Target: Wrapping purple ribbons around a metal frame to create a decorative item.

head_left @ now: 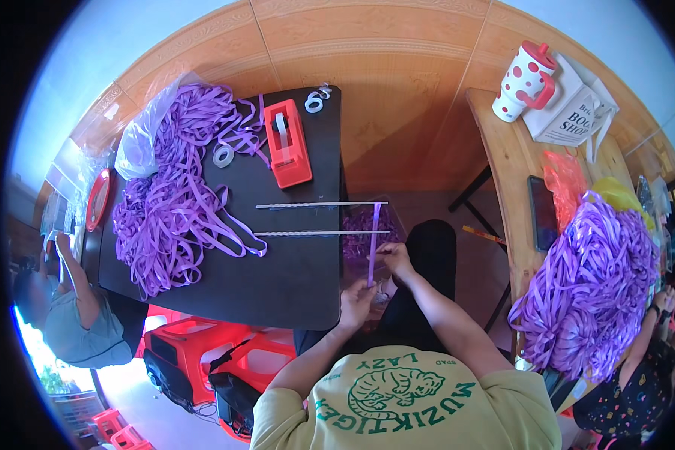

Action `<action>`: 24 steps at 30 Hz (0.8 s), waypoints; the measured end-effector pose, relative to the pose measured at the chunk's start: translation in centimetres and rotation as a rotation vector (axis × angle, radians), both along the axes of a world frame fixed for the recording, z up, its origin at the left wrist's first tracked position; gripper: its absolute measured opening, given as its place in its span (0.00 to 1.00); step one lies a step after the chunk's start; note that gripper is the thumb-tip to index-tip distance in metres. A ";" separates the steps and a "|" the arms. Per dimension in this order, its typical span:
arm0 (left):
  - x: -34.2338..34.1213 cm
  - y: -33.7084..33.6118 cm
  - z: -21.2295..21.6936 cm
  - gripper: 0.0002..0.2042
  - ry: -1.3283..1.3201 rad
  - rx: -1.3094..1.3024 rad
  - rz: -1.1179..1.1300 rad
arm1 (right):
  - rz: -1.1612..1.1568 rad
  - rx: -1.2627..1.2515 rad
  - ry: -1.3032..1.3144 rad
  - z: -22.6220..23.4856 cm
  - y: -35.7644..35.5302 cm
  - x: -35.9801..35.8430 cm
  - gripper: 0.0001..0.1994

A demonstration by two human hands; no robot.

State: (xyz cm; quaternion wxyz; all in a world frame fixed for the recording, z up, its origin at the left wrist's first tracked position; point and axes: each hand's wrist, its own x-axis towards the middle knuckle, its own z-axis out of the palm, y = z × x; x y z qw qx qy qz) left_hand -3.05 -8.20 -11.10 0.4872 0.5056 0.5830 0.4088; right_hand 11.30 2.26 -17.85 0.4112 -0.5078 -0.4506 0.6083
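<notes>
Two thin, twisted metal rods, the upper rod [315, 204] and the lower rod [315, 233], stick out past the right edge of the dark table [277, 281]. A purple ribbon [373, 251] crosses both near their free ends and runs down toward me. My left hand [357, 304] pinches its lower end. Just right of the ribbon is my right hand [395, 260], fingers closed together; whether anything is between them is too small to see. Beneath the rods, a clear container [397, 214] holds more purple ribbon, partly hidden by the rods and my hands.
A large purple ribbon heap [165, 202] covers the table's left, beside a red tape dispenser [289, 165] and tape rolls. On the wooden table [495, 127] at right stand a spotted tumbler [514, 90], a phone [541, 214] and another ribbon pile [585, 292]. People sit on both sides; red stools [195, 352] are lower left.
</notes>
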 end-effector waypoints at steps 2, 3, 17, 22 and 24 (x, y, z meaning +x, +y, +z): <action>0.2 -0.1 -0.2 0.05 -0.171 -0.054 0.010 | -0.026 0.083 -0.020 0.2 0.1 0.4 0.04; 0.2 -0.1 0.3 0.05 -0.172 -0.057 0.006 | -0.009 0.064 -0.042 0.0 -0.1 0.5 0.02; 0.4 1.5 -3.3 0.11 -0.013 0.074 -0.040 | 0.339 0.030 -0.581 -0.6 -2.2 0.8 0.11; 1.2 1.9 -4.6 0.13 0.142 -0.002 0.002 | 0.325 0.032 -0.600 -0.7 -2.0 1.0 0.10; 1.1 1.8 -5.7 0.14 0.199 -0.025 0.023 | 0.332 0.018 -0.597 -0.4 -2.1 1.0 0.09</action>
